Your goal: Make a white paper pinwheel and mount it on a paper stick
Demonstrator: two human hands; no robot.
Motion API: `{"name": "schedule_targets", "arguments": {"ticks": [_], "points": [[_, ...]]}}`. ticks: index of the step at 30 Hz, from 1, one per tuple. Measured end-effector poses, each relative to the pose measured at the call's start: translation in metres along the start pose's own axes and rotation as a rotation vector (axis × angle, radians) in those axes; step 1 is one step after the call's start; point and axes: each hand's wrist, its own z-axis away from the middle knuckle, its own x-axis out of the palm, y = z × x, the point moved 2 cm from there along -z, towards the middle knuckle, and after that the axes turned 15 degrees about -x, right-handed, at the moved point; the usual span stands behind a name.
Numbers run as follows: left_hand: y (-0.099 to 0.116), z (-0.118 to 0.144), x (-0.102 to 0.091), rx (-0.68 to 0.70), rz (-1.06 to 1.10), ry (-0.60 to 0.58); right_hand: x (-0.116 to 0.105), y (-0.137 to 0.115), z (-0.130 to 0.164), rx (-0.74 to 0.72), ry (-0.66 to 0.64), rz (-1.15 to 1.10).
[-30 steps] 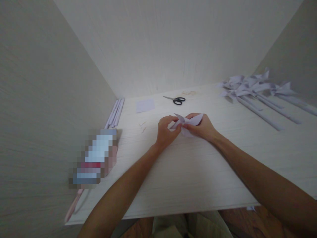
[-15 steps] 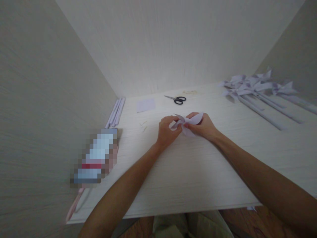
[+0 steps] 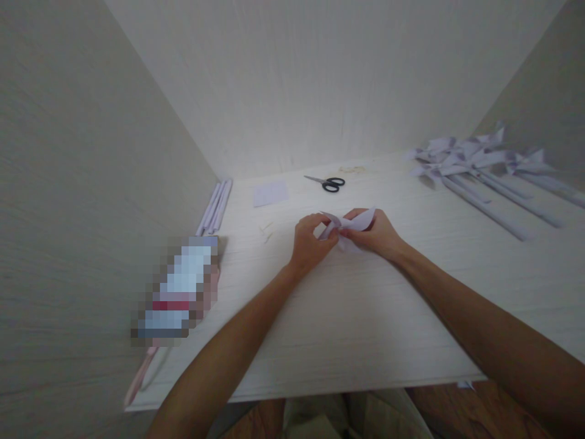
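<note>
Between my hands, above the middle of the white table, is a pale lilac paper pinwheel (image 3: 363, 219) with its blades curled in toward the centre. My left hand (image 3: 311, 241) pinches it from the left, thumb and fingers meeting close to the middle. From the other side my right hand (image 3: 377, 235) grips the paper, its thumb also near the centre. The fingers hide part of the blades, and what lies at the very centre is too small to make out.
Black-handled scissors (image 3: 326, 183) lie beyond my hands, left of a few thin yellowish strips (image 3: 351, 169). A flat paper square (image 3: 270, 193) is further left. Rolled paper sticks (image 3: 214, 207) and a pixelated object (image 3: 183, 286) line the left wall. Several finished pinwheels on sticks (image 3: 487, 204) lie right.
The view has shifted very slightly. Both hands keep their hold on the pinwheel at the same spot, with only a small movement of the left fingers and the paper near the centre.
</note>
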Motion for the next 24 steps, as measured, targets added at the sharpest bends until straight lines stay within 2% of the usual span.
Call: {"name": "schedule_targets", "arguments": {"ticks": [14, 24], "points": [[-0.0029, 0.0001, 0.0032, 0.029, -0.174, 0.022, 0.0009, -0.0007, -0.0005, 0.027, -0.043, 0.017], [-0.0006, -0.0016, 0.0029, 0.023, -0.126, 0.025, 0.0004, 0.0053, -0.0008, 0.030, -0.001, -0.046]]}}
